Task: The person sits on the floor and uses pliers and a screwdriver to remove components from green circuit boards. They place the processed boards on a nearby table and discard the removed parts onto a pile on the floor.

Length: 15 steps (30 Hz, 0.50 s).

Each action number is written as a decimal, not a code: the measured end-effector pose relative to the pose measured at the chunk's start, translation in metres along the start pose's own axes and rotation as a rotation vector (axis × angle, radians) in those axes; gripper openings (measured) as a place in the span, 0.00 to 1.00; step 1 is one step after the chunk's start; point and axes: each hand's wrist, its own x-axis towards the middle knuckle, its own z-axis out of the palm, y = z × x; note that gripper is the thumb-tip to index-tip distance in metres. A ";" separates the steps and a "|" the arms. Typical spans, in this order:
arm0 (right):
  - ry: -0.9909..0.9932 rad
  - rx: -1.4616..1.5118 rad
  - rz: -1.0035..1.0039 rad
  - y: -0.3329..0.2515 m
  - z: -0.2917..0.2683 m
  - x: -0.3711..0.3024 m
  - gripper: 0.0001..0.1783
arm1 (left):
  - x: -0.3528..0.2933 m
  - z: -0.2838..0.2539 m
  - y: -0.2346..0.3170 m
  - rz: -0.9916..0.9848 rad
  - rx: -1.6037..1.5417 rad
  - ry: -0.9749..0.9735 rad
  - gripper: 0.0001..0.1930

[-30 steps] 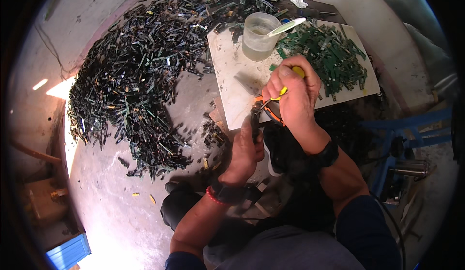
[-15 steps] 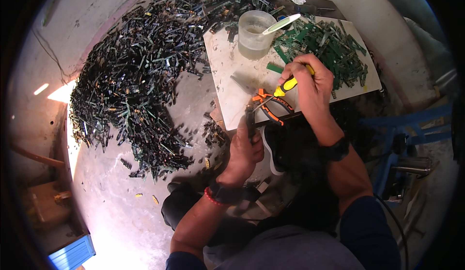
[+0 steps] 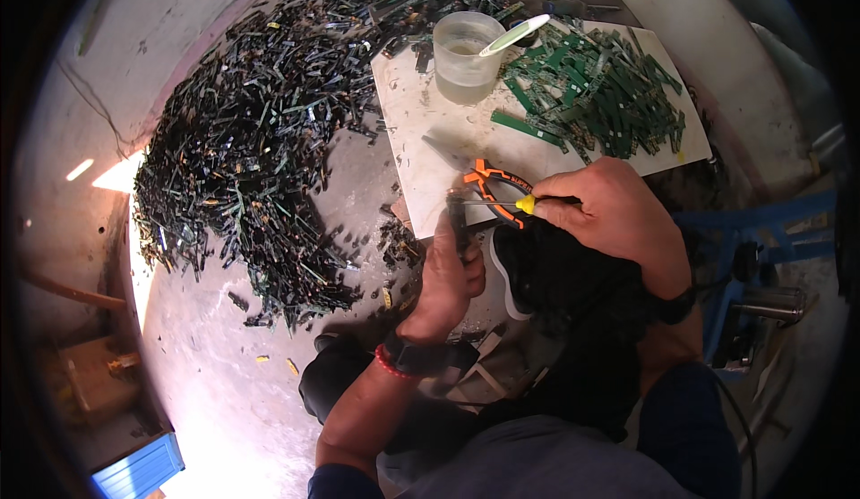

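Note:
My left hand [image 3: 451, 277] is closed around a narrow dark strip [image 3: 457, 219], held upright over the near edge of the white board. In my right hand [image 3: 618, 208] is a yellow-and-black screwdriver [image 3: 525, 204], its handle mostly hidden by my fingers. The thin shaft points left, and its tip meets the upper part of the dark strip. Just behind, orange-and-black pliers [image 3: 504, 183] lie on the white board [image 3: 415, 154] with their jaws toward the far left.
On the board stands a translucent cup [image 3: 467, 73] of cloudy liquid, a white-and-green brush handle [image 3: 515, 35] across its rim. Green circuit strips [image 3: 596, 87] are heaped to its right. A large pile of dark strips [image 3: 242, 167] covers the floor at left. A blue stool [image 3: 761, 226] stands at right.
My right hand has swung down and to the right, bringing the screwdriver from a steep slant to nearly level. My left hand keeps its hold on the dark strip.

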 end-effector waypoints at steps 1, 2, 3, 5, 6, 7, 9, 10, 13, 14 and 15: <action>-0.010 -0.021 -0.003 0.000 0.002 0.000 0.05 | 0.001 -0.002 0.000 -0.007 -0.011 -0.005 0.27; -0.015 0.006 0.016 -0.001 0.003 0.001 0.06 | 0.002 -0.003 0.001 -0.015 -0.021 -0.009 0.27; -0.020 0.034 0.034 -0.002 0.004 0.001 0.06 | 0.002 -0.005 0.001 -0.016 -0.031 -0.030 0.27; -0.049 0.124 0.044 0.002 0.007 0.003 0.07 | 0.002 -0.008 0.000 -0.018 -0.051 -0.070 0.28; -0.071 0.186 0.037 0.011 0.010 0.006 0.08 | 0.001 -0.007 0.001 -0.015 -0.049 -0.047 0.28; -0.089 0.244 0.033 0.020 0.011 0.008 0.09 | 0.001 -0.005 0.001 -0.015 -0.045 -0.030 0.28; -0.187 0.386 0.173 0.030 0.013 0.011 0.13 | 0.000 -0.003 0.002 -0.011 -0.048 -0.014 0.28; -0.192 0.420 0.181 0.032 0.014 0.012 0.15 | 0.000 -0.003 0.002 -0.007 -0.054 -0.016 0.28; -0.199 0.485 0.206 0.036 0.023 0.012 0.17 | -0.002 -0.002 0.003 0.009 -0.056 0.006 0.28; -0.206 0.497 0.203 0.037 0.023 0.012 0.16 | -0.002 -0.001 0.004 0.016 -0.054 0.019 0.28; -0.208 0.511 0.207 0.039 0.022 0.010 0.16 | -0.002 0.000 0.004 0.015 -0.052 0.008 0.28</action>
